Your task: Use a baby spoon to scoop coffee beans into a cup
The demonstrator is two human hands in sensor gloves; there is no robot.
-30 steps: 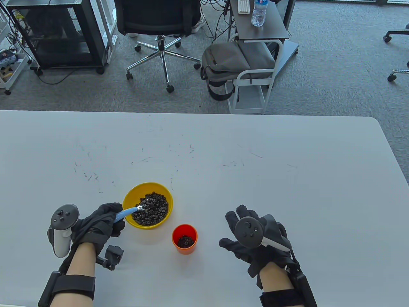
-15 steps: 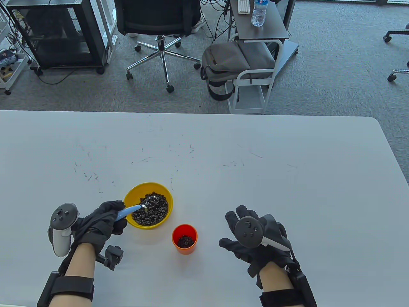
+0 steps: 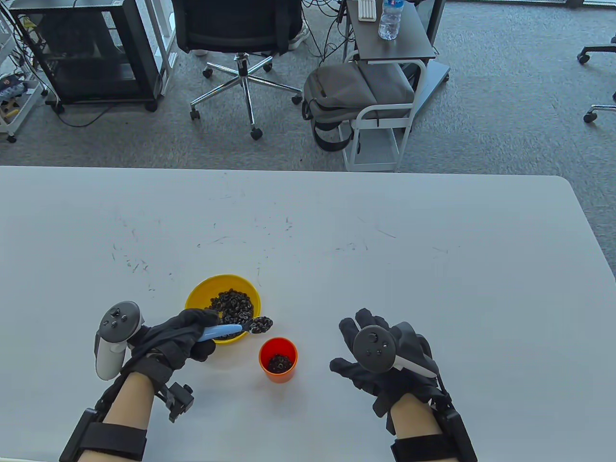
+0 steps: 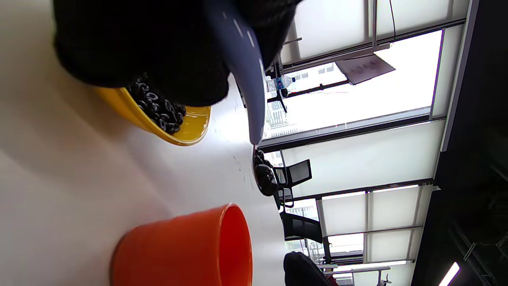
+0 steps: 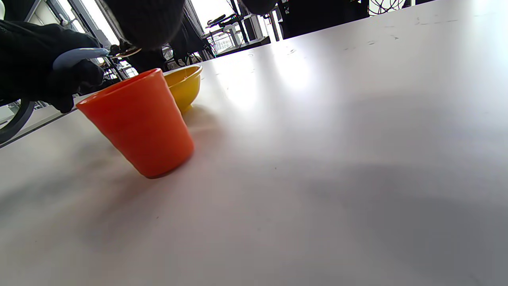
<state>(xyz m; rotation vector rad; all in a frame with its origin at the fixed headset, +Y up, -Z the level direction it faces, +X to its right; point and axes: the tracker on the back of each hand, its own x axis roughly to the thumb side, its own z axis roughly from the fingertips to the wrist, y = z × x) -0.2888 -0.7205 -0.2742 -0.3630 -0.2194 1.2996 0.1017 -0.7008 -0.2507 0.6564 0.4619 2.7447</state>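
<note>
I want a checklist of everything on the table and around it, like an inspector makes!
Surface: white table, faint scuff marks.
Job's things: yellow bowl with coffee beans; orange plastic cup upright, some beans inside; blue-handled baby spoon, loaded with beans, above the bowl's near rim, short of the cup.
Clutter: nothing seen on the table.
Grippers: left hand grips the spoon handle; right hand rests open on the table, holding nothing.
Cables: black cables on the floor behind.
Surroundings: black office chair, grey backpack, side table with a clear water bottle, black cabinet.
</note>
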